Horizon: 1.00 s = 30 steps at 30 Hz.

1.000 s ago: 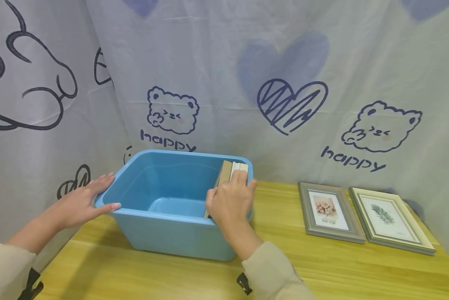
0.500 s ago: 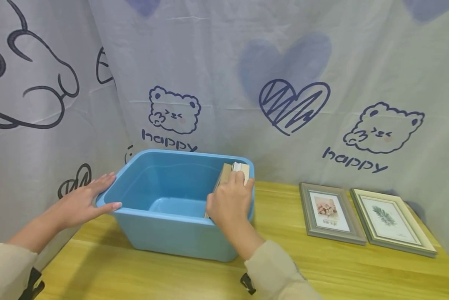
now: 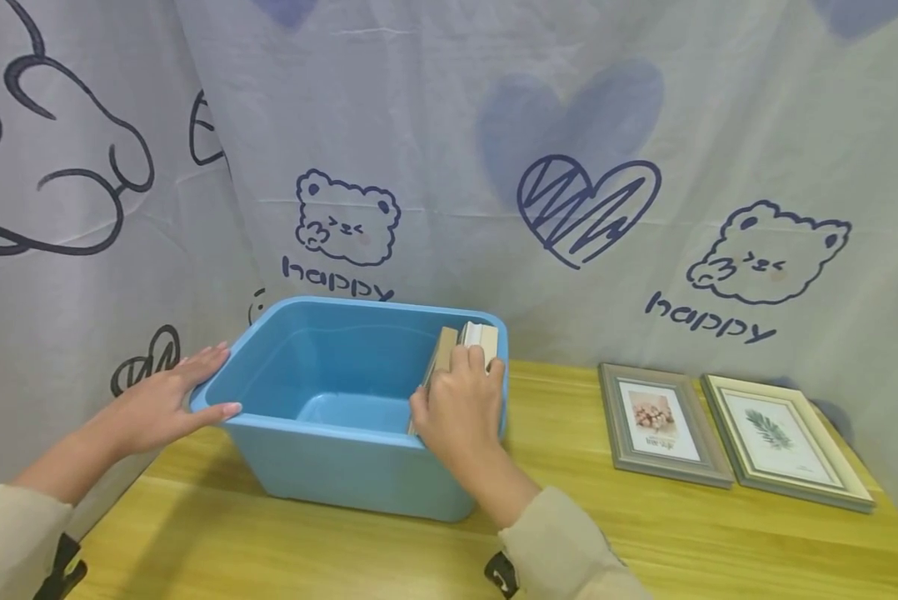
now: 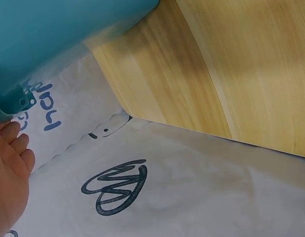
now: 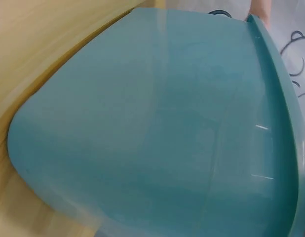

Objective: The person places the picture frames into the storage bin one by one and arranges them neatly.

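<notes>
A blue plastic bin stands on the wooden table in the head view. My left hand holds its left rim at the near corner, thumb on top; the left wrist view shows curled fingers just under the rim. Upright at the bin's right end are picture frames, a tan one and a white and cream edge beside it. My right hand grips over their near top edges, thumb to the left. The hand covers their near ends, and their lower parts are hidden inside the bin.
Two picture frames lie flat on the right of the table: a grey-brown one with a flower print, and a cream one with a leaf print. A printed curtain hangs behind and to the left.
My right hand has shifted slightly left on the frames. The tan frame's top edge now stands a little further from the white and cream edge. My left hand has stayed on the rim.
</notes>
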Each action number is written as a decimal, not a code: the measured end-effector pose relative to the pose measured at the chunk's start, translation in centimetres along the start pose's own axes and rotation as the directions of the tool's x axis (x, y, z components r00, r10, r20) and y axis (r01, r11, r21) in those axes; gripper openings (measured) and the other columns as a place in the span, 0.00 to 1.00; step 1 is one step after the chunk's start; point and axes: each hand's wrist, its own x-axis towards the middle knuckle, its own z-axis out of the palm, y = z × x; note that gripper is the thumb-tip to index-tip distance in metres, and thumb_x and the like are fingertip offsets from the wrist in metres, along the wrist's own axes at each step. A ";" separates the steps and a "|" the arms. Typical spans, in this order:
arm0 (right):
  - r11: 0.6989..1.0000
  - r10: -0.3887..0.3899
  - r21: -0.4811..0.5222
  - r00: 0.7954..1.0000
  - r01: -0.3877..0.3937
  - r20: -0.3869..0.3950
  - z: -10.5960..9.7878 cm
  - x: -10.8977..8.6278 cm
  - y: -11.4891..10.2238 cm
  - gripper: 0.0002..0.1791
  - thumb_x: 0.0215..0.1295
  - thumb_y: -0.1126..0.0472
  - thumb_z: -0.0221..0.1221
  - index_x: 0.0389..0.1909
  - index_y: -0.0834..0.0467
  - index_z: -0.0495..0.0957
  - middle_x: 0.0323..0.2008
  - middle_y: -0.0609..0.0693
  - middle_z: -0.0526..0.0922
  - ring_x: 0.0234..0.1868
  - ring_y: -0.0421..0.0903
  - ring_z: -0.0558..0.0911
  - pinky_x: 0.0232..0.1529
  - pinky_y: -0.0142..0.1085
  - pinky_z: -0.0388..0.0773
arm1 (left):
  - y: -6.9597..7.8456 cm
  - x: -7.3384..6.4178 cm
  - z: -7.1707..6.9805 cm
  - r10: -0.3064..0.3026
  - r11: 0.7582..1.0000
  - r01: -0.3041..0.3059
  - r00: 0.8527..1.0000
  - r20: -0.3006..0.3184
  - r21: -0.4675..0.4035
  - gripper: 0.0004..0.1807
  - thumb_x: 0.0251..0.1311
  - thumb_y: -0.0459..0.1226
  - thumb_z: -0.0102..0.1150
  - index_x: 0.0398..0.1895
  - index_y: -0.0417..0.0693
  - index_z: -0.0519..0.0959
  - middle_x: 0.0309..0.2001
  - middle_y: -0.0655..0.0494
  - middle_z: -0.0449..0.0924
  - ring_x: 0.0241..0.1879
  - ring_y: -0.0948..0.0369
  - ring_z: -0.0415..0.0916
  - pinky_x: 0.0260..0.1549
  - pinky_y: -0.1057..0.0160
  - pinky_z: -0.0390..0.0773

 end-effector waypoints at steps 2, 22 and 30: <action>0.998 -0.025 0.052 0.999 0.026 -0.025 -0.1 0.1 0.4 0.18 0.53 0.52 0.60 0.12 0.60 0.79 0.25 0.51 0.74 0.33 0.48 0.70 0.34 0.41 0.65 | 0.0 0.0 0.0 -0.003 1.000 0.003 1.000 -0.002 0.000 0.46 0.57 0.56 0.54 0.70 0.37 0.52 0.69 0.33 0.53 0.64 0.31 0.54 0.52 0.26 0.57; 0.903 -0.011 0.414 0.968 0.118 -0.252 0.1 -1.6 10.8 0.10 0.54 0.60 0.57 0.30 0.65 0.75 0.33 0.59 0.77 0.39 0.56 0.73 0.40 0.47 0.69 | 0.1 0.6 -0.3 0.063 0.997 -0.062 0.998 -0.026 0.047 0.46 0.55 0.56 0.56 0.67 0.33 0.57 0.67 0.31 0.55 0.64 0.31 0.55 0.54 0.28 0.58; 0.930 -0.043 0.356 0.987 0.096 -0.156 2.1 -4.8 14.3 0.21 0.54 0.56 0.56 0.43 0.68 0.75 0.42 0.63 0.79 0.46 0.59 0.75 0.48 0.54 0.70 | -0.2 0.3 -0.1 0.085 0.994 -0.082 0.996 -0.037 0.072 0.45 0.54 0.55 0.56 0.67 0.33 0.58 0.69 0.35 0.54 0.64 0.32 0.55 0.54 0.30 0.59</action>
